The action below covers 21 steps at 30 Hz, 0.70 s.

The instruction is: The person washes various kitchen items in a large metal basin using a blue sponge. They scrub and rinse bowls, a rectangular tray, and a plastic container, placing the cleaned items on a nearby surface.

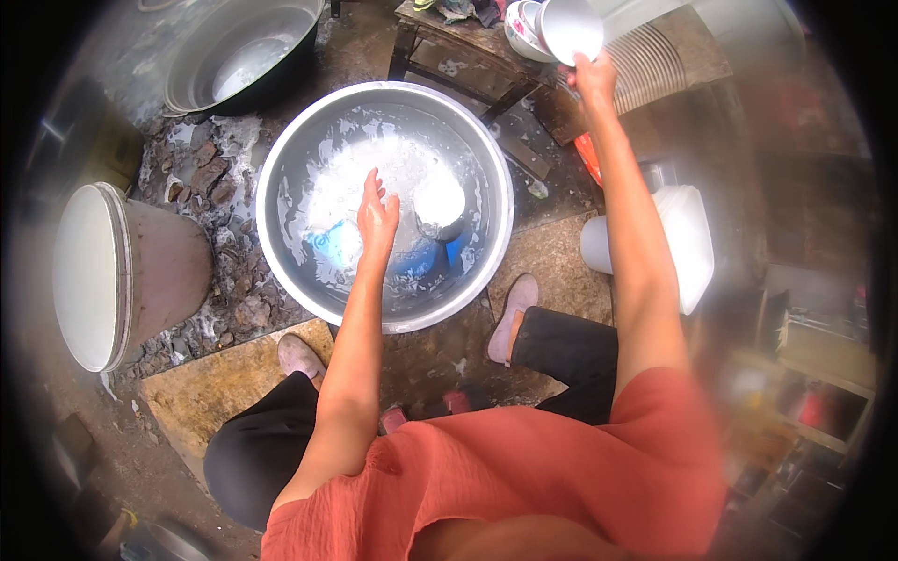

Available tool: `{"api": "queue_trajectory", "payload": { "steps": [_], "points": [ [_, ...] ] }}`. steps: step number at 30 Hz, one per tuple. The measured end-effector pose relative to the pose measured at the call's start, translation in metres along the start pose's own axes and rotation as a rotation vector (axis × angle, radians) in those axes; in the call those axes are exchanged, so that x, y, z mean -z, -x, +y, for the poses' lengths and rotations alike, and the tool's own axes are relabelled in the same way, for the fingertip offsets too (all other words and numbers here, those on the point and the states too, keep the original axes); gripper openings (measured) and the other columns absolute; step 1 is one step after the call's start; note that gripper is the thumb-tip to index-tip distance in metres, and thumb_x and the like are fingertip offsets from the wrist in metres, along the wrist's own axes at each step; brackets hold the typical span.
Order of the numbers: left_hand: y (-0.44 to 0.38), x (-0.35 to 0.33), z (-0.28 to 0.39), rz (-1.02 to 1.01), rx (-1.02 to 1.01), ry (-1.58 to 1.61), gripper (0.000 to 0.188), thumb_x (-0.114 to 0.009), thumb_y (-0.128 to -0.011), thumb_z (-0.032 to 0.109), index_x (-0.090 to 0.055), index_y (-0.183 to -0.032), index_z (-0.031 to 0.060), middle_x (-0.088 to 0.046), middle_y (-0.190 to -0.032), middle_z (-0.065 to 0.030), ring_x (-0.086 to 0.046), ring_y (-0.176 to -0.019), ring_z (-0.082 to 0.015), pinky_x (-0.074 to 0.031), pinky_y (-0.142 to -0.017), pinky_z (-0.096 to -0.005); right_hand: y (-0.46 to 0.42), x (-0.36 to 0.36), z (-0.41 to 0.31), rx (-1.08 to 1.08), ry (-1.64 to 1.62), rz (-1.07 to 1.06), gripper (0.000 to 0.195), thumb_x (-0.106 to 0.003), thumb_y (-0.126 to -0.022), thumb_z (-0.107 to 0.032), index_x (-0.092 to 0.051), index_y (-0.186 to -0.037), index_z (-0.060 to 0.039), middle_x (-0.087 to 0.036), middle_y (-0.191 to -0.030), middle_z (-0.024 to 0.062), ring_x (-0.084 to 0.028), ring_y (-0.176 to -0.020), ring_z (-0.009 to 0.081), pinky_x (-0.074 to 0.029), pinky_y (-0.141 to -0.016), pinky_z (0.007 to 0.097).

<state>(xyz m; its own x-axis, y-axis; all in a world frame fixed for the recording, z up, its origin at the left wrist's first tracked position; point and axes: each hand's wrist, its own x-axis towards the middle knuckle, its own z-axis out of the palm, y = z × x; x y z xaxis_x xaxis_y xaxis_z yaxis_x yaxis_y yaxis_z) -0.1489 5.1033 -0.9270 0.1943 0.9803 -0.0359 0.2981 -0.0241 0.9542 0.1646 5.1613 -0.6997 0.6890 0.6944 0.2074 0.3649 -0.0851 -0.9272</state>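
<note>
Before me stands a large round metal basin of water. My left hand hovers above the water with its fingers apart and nothing in it. A white round dish and some blue pieces show in the water, partly hidden by glare. Out to the upper right, my right hand grips the rim of a white bowl. That bowl is tilted beside a flowered bowl with smaller bowls in it, at the end of a low wooden bench.
A dark, wide tub stands at the upper left. A lidded bucket is at the left, near broken stones. White plastic containers stand at my right, below a ribbed washboard. Cloths lie on the bench.
</note>
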Motion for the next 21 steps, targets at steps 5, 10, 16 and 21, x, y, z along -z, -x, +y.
{"api": "queue_trajectory", "payload": {
  "steps": [5, 10, 16, 21],
  "points": [
    [0.023, -0.021, -0.045, -0.09, -0.034, -0.232, 0.054, -0.055, -0.074, 0.012, -0.041, -0.125, 0.0011, -0.053, -0.115, -0.021, -0.054, -0.102, -0.0341, -0.042, -0.088, -0.0387, -0.113, 0.036, 0.054, -0.313, -0.132, -0.075, 0.015, -0.049, -0.085, -0.013, -0.05, -0.089, 0.0015, -0.058, -0.064, 0.0109, -0.041, -0.04, 0.0071, -0.033, -0.035, 0.0186],
    [0.038, -0.004, -0.08, -0.208, 0.217, -0.205, 0.051, -0.057, -0.074, 0.015, -0.047, -0.123, 0.0074, -0.057, -0.108, -0.0221, -0.055, -0.099, -0.037, -0.042, -0.087, -0.0396, -0.045, 0.027, 0.046, -0.241, -0.203, -0.286, 0.022, -0.048, -0.089, -0.021, -0.052, -0.091, 0.0006, -0.055, -0.058, 0.0068, -0.04, -0.04, 0.0064, -0.033, -0.035, 0.0191],
    [0.049, -0.008, -0.141, -0.307, 0.485, -0.141, 0.052, -0.055, -0.077, 0.031, -0.046, -0.126, 0.0141, -0.054, -0.115, -0.0215, -0.049, -0.11, -0.0363, -0.039, -0.092, -0.0403, 0.124, -0.036, 0.132, -0.161, 0.509, -0.593, 0.04, -0.056, -0.082, -0.038, -0.058, -0.104, -0.0047, -0.063, -0.068, 0.0093, -0.062, -0.061, 0.0184, -0.05, -0.061, 0.0325],
    [0.046, -0.009, -0.1, -0.303, 0.531, -0.09, 0.051, -0.055, -0.079, 0.035, -0.05, -0.122, 0.0082, -0.055, -0.114, -0.022, -0.05, -0.11, -0.0333, -0.039, -0.092, -0.0365, 0.176, -0.076, 0.216, -0.067, 1.08, -0.616, 0.042, -0.055, -0.081, -0.037, -0.057, -0.107, -0.0036, -0.056, -0.111, 0.0194, -0.053, -0.104, 0.0329, -0.042, -0.086, 0.0441]
  ]
}}
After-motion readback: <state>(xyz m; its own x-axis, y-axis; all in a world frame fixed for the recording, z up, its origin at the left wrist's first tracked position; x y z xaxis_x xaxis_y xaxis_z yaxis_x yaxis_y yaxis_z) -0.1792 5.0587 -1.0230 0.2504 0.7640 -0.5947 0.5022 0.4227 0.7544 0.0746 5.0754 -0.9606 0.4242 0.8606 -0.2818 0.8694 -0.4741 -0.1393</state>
